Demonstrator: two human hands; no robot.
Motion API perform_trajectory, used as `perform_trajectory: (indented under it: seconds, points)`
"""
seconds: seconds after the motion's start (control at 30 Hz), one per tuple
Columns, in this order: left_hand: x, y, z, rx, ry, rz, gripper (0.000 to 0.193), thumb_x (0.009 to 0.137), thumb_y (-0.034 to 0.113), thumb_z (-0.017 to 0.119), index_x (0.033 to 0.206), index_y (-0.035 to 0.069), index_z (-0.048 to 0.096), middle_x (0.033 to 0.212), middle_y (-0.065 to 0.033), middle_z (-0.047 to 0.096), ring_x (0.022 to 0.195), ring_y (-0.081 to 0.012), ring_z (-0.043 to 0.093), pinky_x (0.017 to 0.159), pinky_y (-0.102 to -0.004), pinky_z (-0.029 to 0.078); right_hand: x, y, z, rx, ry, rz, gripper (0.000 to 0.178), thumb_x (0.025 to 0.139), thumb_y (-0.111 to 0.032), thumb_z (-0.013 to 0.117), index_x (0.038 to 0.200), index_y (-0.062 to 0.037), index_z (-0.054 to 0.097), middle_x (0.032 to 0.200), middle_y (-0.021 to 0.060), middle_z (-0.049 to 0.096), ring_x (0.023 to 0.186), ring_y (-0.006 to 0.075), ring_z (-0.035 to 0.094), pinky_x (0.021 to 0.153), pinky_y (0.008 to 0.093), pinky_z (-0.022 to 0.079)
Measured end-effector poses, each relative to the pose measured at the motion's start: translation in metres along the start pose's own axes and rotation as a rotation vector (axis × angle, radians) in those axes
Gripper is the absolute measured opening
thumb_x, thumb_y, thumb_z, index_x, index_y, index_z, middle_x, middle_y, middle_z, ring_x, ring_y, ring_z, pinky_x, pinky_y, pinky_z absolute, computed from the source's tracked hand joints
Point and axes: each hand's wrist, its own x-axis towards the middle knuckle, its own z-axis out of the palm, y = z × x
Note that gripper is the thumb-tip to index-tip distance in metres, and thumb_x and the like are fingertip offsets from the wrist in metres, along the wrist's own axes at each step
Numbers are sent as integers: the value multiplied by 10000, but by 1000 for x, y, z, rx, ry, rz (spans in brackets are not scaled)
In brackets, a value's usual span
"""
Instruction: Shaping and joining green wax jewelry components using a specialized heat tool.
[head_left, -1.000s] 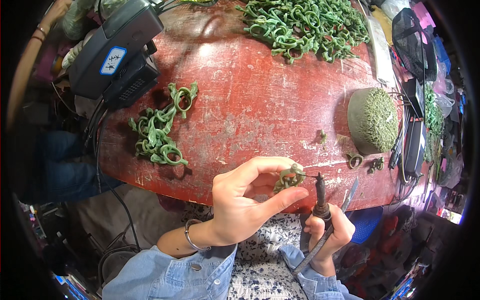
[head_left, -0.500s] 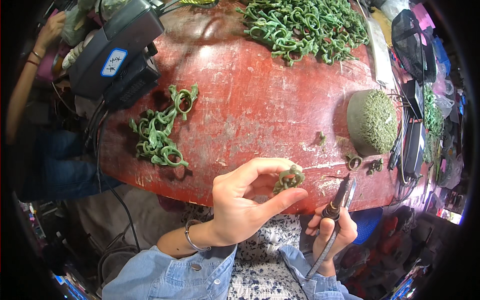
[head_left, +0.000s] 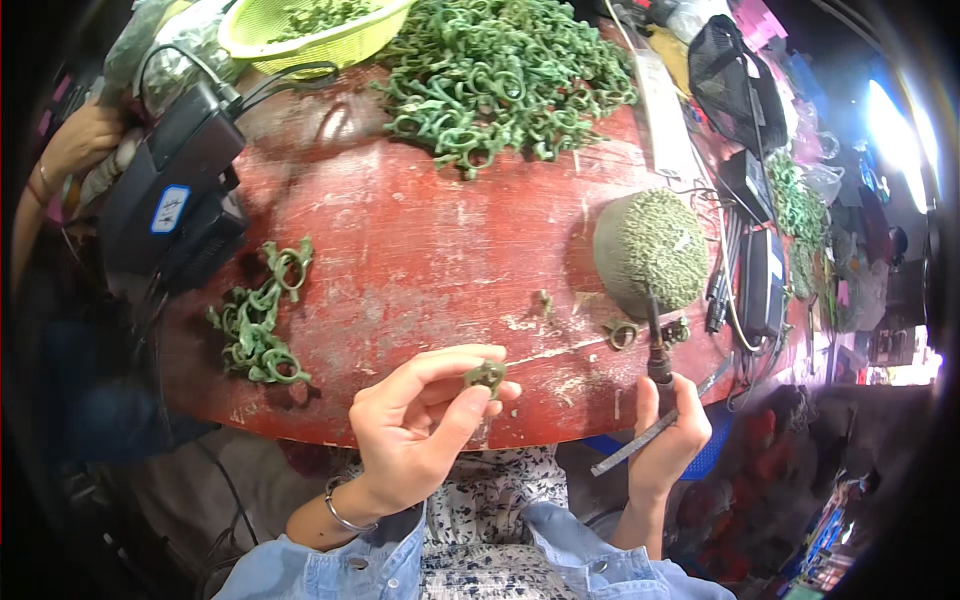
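My left hand (head_left: 420, 420) pinches a small green ring (head_left: 485, 377) between thumb and fingers, over the table's near edge. Closed around a soldering-iron-like pen (head_left: 658, 362) is my right hand (head_left: 672, 440). A thin knife with a grey textured handle (head_left: 635, 445) also lies across those fingers, its blade out to the right. The pen's dark tip overlaps the near side of a round grey-green block (head_left: 650, 250) with a rough, crumbly top; I cannot tell whether they touch. Beside the block lie a loose ring (head_left: 621, 334) and a small green piece (head_left: 543, 302).
A large heap of green rings (head_left: 500, 80) covers the far table. A smaller cluster (head_left: 255, 320) lies left. The yellow basket (head_left: 330, 45) stands behind, near black equipment (head_left: 165, 190). Black adapters (head_left: 762, 285) and cables line the right. Another person's hand (head_left: 85, 140) is far left.
My right hand has raised the pen toward the round block, and the knife now lies crosswise in it. My left hand still holds the ring. The whole view has shifted.
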Motion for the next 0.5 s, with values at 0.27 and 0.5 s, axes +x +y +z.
perform_trajectory:
  seconds: [0.27,0.5]
  points:
    - [1,-2,0,-29,0,-16,216,817,-61,527,1031,-84,526,1049,-167,580,889,-214,619,730,-268,531,-21,-12,-9,307,-211,36,282,804,-237,612,785,39,558,599,87,538,479,164,523,456,285,394]
    - [1,-1,-2,16,-3,-6,180,848,-21,494,1006,-102,519,1020,-216,579,825,-230,630,677,-279,537,-39,-14,13,378,-309,-226,261,820,-181,538,748,69,555,553,43,526,426,68,495,387,174,375]
